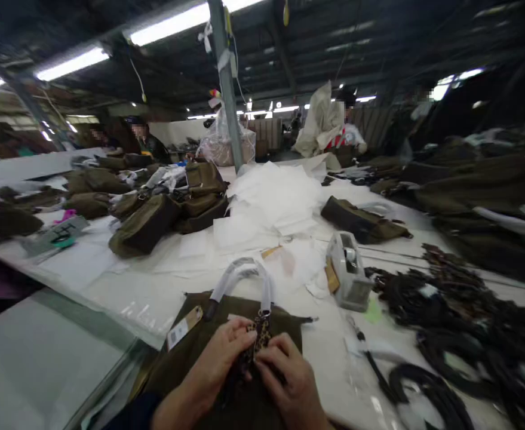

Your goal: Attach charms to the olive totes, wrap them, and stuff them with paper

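Observation:
An olive bag lies in front of me at the table's near edge, its handle wrapped in white material and arching away from me. A leopard-patterned strip hangs from the metal ring at the handle's right end. My left hand pinches the strip from the left, thumb and forefinger together. From the right, my right hand grips the same strip with bent fingers. A paper tag rests on the bag's upper left. The lower part of the strip is dark and partly hidden between my hands.
White sheets are piled mid-table. A grey tape dispenser stands right of the bag, with coiled black straps beyond. Olive bags lie left and right. A metal post rises behind; several people are in the background.

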Demonstrator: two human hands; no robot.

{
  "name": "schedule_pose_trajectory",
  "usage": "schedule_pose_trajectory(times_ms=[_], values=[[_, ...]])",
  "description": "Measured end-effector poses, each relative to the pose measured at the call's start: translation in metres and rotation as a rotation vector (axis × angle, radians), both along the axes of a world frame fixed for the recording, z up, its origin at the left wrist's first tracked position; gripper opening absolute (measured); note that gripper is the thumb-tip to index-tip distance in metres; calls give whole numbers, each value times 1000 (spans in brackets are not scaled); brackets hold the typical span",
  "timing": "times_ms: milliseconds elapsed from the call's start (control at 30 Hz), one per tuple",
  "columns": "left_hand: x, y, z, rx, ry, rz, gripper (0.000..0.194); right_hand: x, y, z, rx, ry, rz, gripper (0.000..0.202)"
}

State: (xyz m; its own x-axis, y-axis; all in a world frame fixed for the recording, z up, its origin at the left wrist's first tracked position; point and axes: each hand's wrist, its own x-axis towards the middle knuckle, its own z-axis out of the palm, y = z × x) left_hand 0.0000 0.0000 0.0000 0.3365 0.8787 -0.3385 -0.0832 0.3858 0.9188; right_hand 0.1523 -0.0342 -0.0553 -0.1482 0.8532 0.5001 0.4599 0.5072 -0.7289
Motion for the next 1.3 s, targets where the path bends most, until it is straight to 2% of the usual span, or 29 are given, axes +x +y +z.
schedule_pose_trajectory(times_ms=[333,400,467,567,633,700,800,867,1000,1100,1300], values=[[-6,1,-21,24,-21,-47,43,-2,-5,-3,249,-284,-49,15],[-7,3,-27,34,-41,-52,42,-1,-6,1,325,-347,-61,17],[-9,5,-34,38,-53,-41,42,6,-6,14,343,-365,-32,21],[-11,8,-42,35,-42,-13,48,31,7,44,162,-319,11,27],[-10,8,-44,35,-32,17,53,55,30,60,16,-370,-88,24],[-9,7,-44,39,-29,54,55,75,61,66,-82,-591,-229,23],[-7,6,-42,37,-33,81,57,90,110,53,-178,-1054,-264,36],[-7,5,-41,31,-38,79,57,89,133,39,-183,-1202,-248,39],[-8,6,-39,27,-34,65,56,82,154,24,-186,-1236,-200,34],[-9,7,-39,32,-45,53,54,87,157,27,-185,-1235,-180,30],[-10,9,-41,42,-55,34,49,94,155,33,-157,-1245,-9,28]])
